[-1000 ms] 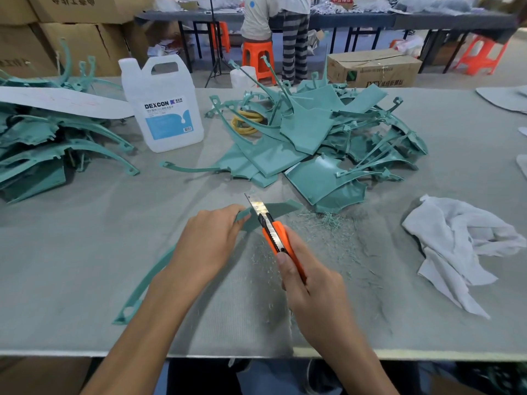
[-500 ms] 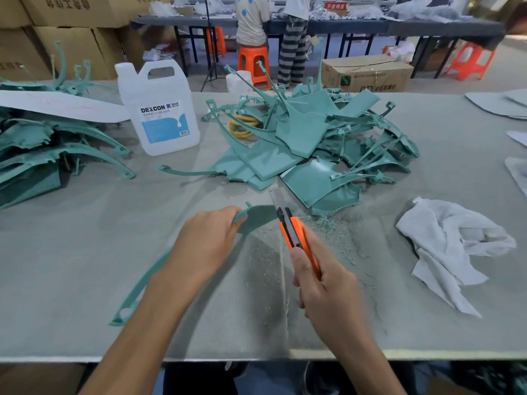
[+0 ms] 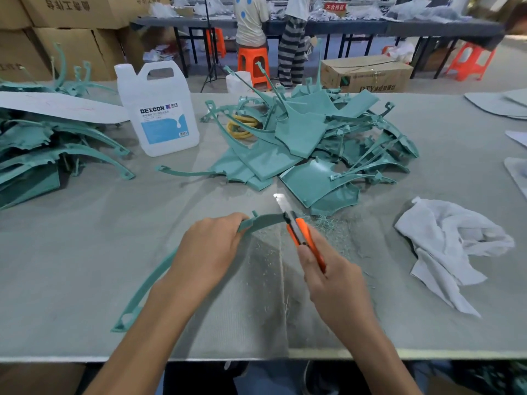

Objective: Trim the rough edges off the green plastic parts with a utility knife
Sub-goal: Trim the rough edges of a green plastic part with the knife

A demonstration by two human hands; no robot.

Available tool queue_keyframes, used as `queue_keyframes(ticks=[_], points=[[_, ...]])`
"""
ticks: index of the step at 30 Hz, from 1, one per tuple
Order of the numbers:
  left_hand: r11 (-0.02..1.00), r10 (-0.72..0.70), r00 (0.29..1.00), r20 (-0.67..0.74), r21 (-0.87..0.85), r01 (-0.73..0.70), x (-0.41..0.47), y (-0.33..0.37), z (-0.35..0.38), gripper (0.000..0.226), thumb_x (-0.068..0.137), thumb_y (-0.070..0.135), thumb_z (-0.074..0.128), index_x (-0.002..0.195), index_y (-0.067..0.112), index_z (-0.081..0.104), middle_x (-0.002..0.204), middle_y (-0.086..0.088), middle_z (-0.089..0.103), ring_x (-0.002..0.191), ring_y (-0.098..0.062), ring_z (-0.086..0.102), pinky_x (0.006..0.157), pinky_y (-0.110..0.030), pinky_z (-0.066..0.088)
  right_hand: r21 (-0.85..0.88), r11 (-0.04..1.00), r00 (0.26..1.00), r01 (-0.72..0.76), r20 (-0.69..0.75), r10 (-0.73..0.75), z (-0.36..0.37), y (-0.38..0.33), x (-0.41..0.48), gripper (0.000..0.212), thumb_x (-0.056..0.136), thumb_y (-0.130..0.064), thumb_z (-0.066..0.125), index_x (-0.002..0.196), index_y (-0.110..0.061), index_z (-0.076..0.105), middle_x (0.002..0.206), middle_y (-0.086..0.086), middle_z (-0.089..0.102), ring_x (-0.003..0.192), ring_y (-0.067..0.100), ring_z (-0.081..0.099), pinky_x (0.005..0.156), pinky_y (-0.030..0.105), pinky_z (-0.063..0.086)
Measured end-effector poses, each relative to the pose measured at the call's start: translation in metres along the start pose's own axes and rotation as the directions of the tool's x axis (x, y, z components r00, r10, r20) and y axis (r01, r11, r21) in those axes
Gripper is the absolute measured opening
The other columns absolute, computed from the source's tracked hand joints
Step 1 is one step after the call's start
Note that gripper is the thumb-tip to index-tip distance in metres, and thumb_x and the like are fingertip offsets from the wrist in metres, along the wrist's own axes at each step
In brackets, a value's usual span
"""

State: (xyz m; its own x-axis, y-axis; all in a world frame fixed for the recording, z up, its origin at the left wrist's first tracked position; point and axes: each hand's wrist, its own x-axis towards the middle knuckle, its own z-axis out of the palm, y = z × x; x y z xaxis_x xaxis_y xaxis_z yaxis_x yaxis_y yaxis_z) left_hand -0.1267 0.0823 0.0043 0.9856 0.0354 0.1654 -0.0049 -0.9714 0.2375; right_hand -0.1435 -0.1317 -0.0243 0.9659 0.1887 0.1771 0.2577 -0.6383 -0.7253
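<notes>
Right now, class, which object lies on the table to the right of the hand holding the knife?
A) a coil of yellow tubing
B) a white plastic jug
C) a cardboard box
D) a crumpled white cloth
D: the crumpled white cloth lies on the table, right of the right hand gripping the utility knife.

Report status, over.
Left hand grips curved green plastic strip. Right hand holds orange utility knife, blade at strip's far end. Green shavings beside blade.
</notes>
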Motion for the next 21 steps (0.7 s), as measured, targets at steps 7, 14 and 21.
queue_keyframes(ticks=[7, 14, 21], points=[[1.000, -0.007, 1.000, -0.016, 0.010, 0.007, -0.001, 0.002, 0.001, 0.023, 0.107, 0.037, 0.042, 0.113, 0.030, 0.063, 0.088, -0.003, 0.071, 0.082, -0.034, 0.062, 0.068, -0.039, 0.044, -0.010, 0.999, 0.999, 0.044, 0.000, -0.044, 0.001, 0.001, -0.010, 0.047, 0.100, -0.051, 0.041, 0.141, -0.071, 0.028, 0.064, -0.013, 0.063, 0.059, 0.007, 0.060, 0.052, 0.023, 0.045], [0.998, -0.024, 1.000, -0.008, 0.059, 0.025, 0.001, 0.007, 0.002, 0.023, 0.106, 0.034, 0.042, 0.115, 0.030, 0.062, 0.093, -0.003, 0.072, 0.085, -0.035, 0.063, 0.069, -0.040, 0.044, -0.085, 0.994, 0.997, 0.070, -0.005, -0.071, -0.008, 0.005, -0.011, 0.046, 0.099, -0.058, 0.035, 0.143, -0.070, 0.027, 0.066, -0.020, 0.062, 0.059, 0.002, 0.059, 0.053, 0.019, 0.045], [1.000, 0.006, 1.000, -0.020, 0.001, -0.005, -0.004, 0.002, 0.003, 0.023, 0.106, 0.035, 0.042, 0.113, 0.030, 0.063, 0.088, -0.001, 0.071, 0.080, -0.032, 0.062, 0.070, -0.042, 0.048, -0.183, 0.983, 1.000, -0.005, -0.011, 0.004, -0.026, 0.020, -0.006, 0.049, 0.098, -0.056, 0.038, 0.145, -0.064, 0.028, 0.057, -0.012, 0.056, 0.056, 0.006, 0.057, 0.046, 0.019, 0.037]])
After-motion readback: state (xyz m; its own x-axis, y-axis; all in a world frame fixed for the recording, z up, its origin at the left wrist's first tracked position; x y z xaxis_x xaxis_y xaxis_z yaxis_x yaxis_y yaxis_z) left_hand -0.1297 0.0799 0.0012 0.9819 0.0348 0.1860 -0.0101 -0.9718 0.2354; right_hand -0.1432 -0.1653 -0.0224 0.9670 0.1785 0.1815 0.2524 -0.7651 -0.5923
